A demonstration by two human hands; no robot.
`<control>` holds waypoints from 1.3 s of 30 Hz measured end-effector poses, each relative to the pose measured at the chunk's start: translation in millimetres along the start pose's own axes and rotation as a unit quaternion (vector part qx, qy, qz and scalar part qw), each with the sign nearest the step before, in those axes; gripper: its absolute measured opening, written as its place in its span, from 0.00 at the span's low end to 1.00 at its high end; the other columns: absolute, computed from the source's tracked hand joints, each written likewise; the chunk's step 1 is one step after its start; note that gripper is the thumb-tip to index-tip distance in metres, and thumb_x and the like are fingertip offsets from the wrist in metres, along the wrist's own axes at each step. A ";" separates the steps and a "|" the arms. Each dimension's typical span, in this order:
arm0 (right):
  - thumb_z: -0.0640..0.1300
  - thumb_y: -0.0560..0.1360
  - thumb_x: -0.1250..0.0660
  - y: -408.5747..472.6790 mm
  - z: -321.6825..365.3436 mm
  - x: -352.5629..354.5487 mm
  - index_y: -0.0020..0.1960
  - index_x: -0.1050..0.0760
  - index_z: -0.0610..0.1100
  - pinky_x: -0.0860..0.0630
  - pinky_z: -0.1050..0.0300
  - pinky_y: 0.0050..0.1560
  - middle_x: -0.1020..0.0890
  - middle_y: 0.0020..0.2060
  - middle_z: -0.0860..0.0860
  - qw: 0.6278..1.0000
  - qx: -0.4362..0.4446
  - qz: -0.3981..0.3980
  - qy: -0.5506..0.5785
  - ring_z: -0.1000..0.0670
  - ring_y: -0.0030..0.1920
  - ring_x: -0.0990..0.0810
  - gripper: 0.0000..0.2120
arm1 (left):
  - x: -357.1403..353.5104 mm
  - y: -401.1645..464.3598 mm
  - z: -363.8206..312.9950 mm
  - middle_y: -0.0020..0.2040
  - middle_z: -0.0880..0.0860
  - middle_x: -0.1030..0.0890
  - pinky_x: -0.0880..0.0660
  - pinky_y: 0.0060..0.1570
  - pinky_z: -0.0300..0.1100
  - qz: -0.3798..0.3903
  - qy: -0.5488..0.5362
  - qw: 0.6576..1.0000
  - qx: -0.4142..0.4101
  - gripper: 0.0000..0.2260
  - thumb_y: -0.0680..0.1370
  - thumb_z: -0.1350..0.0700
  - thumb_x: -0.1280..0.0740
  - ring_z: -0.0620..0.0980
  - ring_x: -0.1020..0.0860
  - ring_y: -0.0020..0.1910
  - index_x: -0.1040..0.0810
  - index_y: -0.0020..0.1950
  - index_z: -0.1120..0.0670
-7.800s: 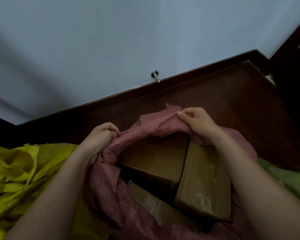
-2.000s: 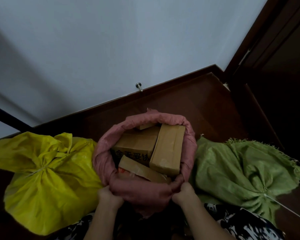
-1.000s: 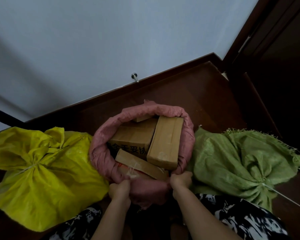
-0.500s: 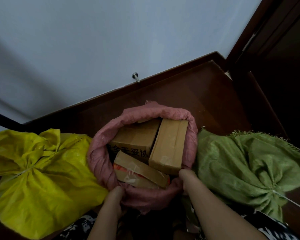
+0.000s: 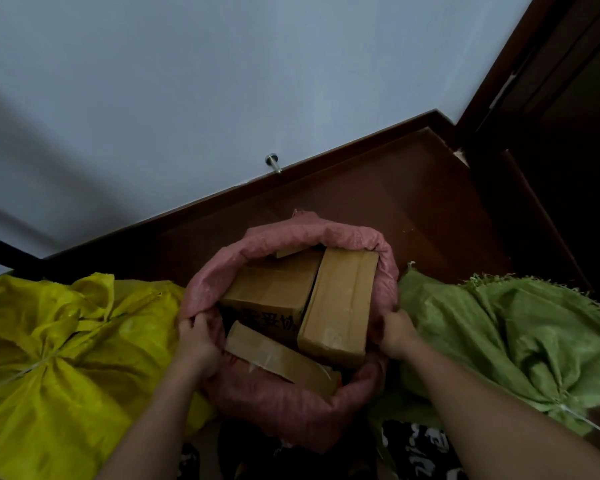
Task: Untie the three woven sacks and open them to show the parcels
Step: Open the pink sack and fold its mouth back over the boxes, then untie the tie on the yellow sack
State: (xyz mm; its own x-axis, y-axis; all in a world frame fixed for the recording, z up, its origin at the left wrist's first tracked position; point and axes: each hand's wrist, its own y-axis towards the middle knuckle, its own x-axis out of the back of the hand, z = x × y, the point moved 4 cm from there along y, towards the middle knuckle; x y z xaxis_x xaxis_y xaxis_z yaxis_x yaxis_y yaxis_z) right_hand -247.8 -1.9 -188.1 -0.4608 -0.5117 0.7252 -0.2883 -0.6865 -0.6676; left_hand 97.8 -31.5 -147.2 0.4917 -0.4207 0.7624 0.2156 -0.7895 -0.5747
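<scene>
**Both hands shift from the near lip to the sides of the pink sack's mouth**

Half a second back the hands sat low at the near edge of the rolled rim; now they have climbed to either side of it. Left hand [image 5: 196,341] is closed on the rolled rim of the pink sack [image 5: 291,407] at its left side, fingers curled over the fabric. Right hand [image 5: 397,332] presses against the right side of the rim; its fingers are hidden behind the fabric, so I cannot tell whether it grips or only pushes.

Between the hands, the pink sack stands open and holds cardboard parcels: a tall box [image 5: 338,306] by the right hand, a wider box with printed characters [image 5: 274,292] toward the left hand, a flat box [image 5: 278,358] lying slanted nearest the wrists, and a corner of another under the far rim.

Risks, as I judge them: pulling the rim down unevenly could tip the sack, and the slanted flat box looks the likeliest to slide out over the low near lip. A rolled rim may also spring back up and cover the parcels once released.

Outside the left hand, the yellow sack [image 5: 66,358] is tied shut with a pale cord, contents unseen. Outside the right hand, the green sack [image 5: 520,341] is likewise tied, touching the pink one.
</scene>
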 end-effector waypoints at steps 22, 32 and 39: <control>0.41 0.74 0.37 -133.2 150.0 43.2 0.55 0.22 0.44 0.23 0.52 0.54 0.21 0.55 0.46 0.966 0.156 -0.073 0.192 0.45 0.54 0.22 0.12 | 64.8 -85.7 21.6 0.52 0.60 0.24 0.28 0.52 0.45 -0.114 -0.007 0.990 -0.088 0.13 0.71 0.52 0.29 0.59 0.23 0.50 0.20 0.52 0.57; 0.36 0.74 0.38 -187.0 276.6 4.8 0.54 0.18 0.42 0.24 0.54 0.56 0.17 0.52 0.45 0.899 0.401 -0.053 0.169 0.46 0.54 0.20 0.13 | 130.7 -110.2 91.5 0.53 0.65 0.28 0.29 0.50 0.54 -0.395 -0.175 0.901 0.020 0.09 0.70 0.67 0.35 0.64 0.29 0.54 0.28 0.49 0.64; 0.34 0.74 0.38 -188.3 334.2 -30.9 0.49 0.17 0.42 0.22 0.50 0.56 0.15 0.50 0.45 0.859 0.461 -0.006 0.223 0.46 0.53 0.18 0.12 | 137.4 -88.0 130.3 0.64 0.66 0.35 0.29 0.59 0.57 -0.374 -0.193 0.899 0.120 0.17 0.70 0.61 0.31 0.67 0.30 0.58 0.28 0.57 0.60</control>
State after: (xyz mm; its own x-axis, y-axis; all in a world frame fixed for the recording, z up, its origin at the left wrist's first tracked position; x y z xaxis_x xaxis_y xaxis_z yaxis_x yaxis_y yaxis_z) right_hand 101.3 -29.5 -28.4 -0.7975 -0.3946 0.4564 0.3979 -0.9126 -0.0938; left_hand 256.3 38.4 -30.6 0.3791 0.4115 0.8288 0.7606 -0.6487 -0.0259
